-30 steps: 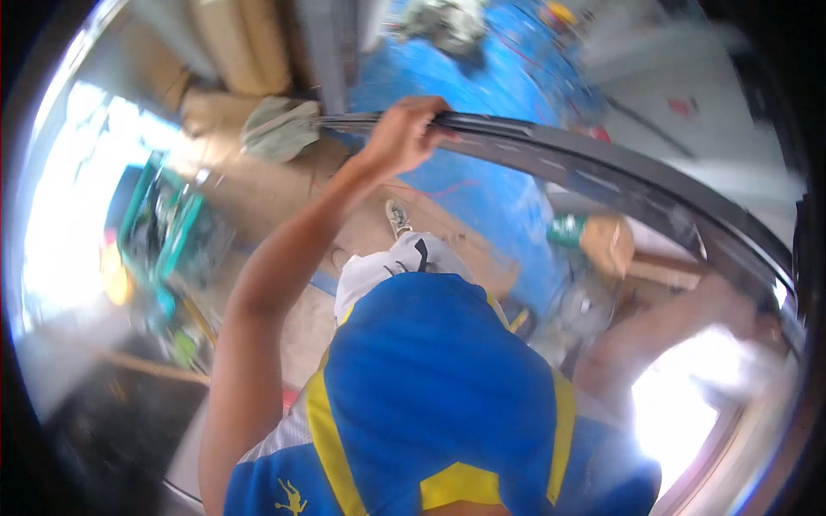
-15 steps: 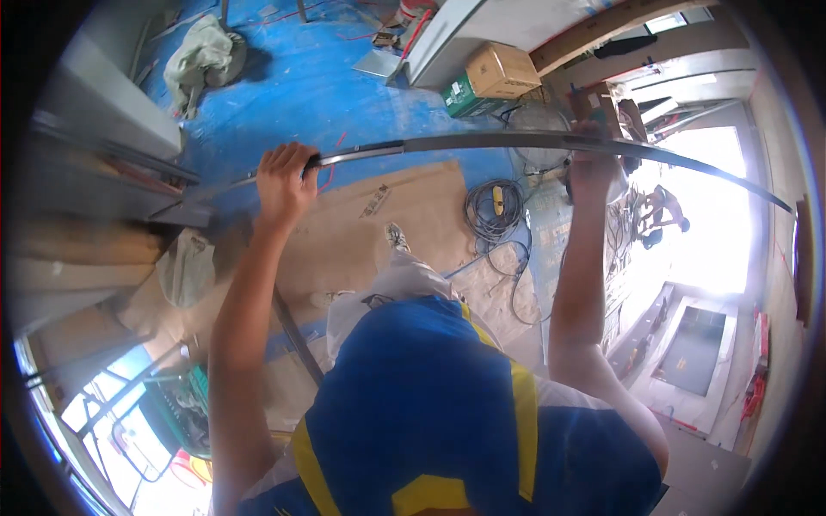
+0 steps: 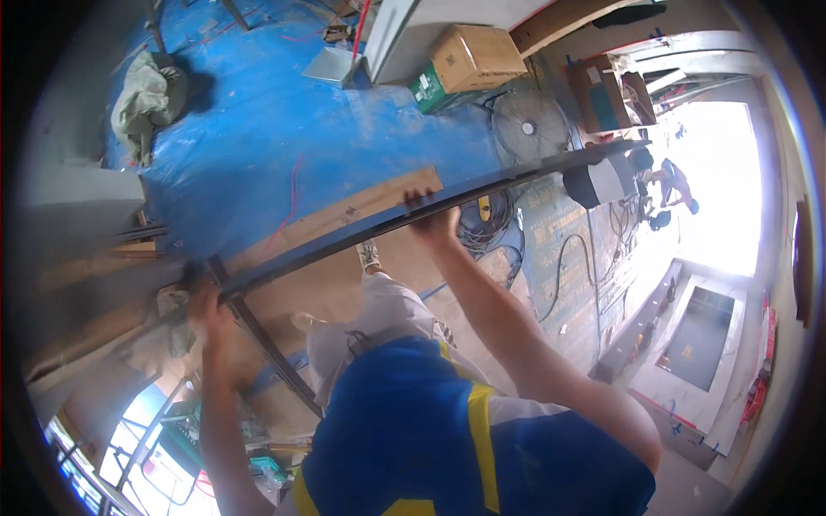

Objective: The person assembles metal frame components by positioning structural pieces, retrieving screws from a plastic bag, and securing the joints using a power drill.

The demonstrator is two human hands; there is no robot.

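Note:
A long, dark metal bar runs at a slant from lower left to upper right in front of me. My right hand grips it near the middle, with fingertips curled over its far edge. At the left, my left hand is closed on the same bar, though motion smears its fingers. Close beside that hand, a second dark metal bar slopes down toward my legs and passes beneath the held one. The left stretch of the long bar is blurred.
Blue sheeting and brown board cover the floor. Coiled cable lies beyond my right hand, with a round fan and cardboard box farther off. A bag-draped object stands far left. Another person crouches at right.
The bar has come nearer and now slants, its left part lower. My right hand has shifted left toward its middle; my left hand has moved left and closer to me. The view has turned somewhat.

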